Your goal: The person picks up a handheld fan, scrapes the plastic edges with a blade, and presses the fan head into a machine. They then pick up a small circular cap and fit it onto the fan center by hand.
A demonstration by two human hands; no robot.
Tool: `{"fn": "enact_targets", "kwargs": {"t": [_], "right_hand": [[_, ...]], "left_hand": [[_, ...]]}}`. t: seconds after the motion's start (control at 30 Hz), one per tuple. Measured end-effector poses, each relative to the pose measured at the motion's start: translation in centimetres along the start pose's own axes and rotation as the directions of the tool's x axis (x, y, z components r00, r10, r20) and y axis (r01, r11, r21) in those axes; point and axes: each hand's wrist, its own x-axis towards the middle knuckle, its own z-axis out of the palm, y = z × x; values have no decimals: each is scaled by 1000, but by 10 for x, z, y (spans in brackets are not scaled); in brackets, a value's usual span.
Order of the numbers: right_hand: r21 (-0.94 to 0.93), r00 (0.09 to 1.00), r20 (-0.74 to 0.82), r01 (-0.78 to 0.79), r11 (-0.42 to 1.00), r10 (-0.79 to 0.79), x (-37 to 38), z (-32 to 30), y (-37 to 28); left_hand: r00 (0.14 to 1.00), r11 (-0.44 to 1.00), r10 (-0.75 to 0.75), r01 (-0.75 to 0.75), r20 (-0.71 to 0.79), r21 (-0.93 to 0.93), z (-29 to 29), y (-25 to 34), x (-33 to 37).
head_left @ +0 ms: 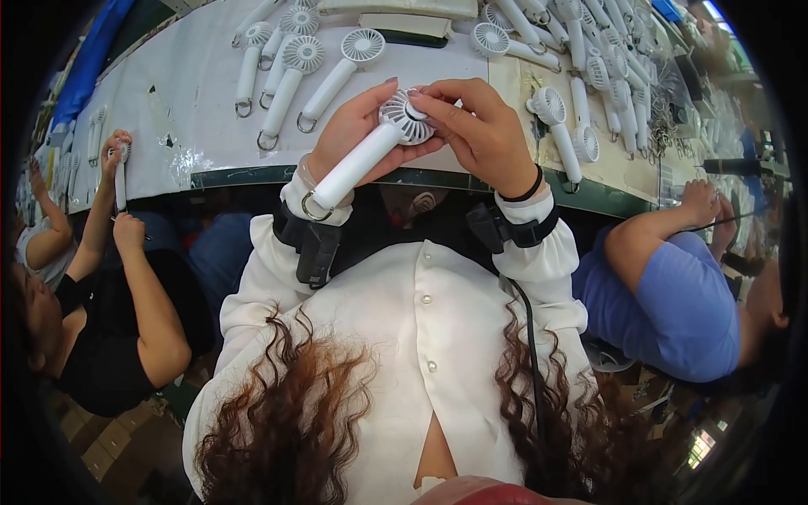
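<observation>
Just in front of my chest, over the table's near edge, I hold a white handheld fan (360,164). Its round slatted head points up and to the right; the handle slants down to the left and ends in a metal ring. My left hand (347,126) is closed around the fan from behind, its fingers under the head. At the centre of the grille, the thumb and fingers of my right hand (484,135) pinch a small white round piece (415,110). The fingertips partly cover that piece, and I cannot tell whether it is attached to the grille.
Several similar white fans (303,57) lie at the far left of the table (189,109), and a denser pile (619,71) lies at the right. A dark green edge runs along the table's near side. One co-worker (126,295) sits at left holding a fan, another (686,290) at right.
</observation>
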Motion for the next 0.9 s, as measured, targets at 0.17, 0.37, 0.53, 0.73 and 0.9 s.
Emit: {"fn": "enact_targets", "kwargs": {"t": [0.17,0.37,0.53,0.73,0.9], "right_hand": [[-14,999,-23,25,1000,-25,0,1,-1],[9,999,-31,31,999,-30,-3,0,1],[-5,998,8,68,998,-68,-1,-4,2],[-88,984,149,108,990,-94,0,-9,6],[-150,965,209,193,970,-159,3,-13,9]], "left_hand": [[992,999,-8,14,123,-49,-5,-1,0],[994,999,-8,13,111,-45,-7,-2,1],[995,999,-15,19,96,-48,-7,-2,0],[998,997,0,4,59,-78,-13,-2,0],[998,995,-17,23,68,-101,-19,-1,0]]}}
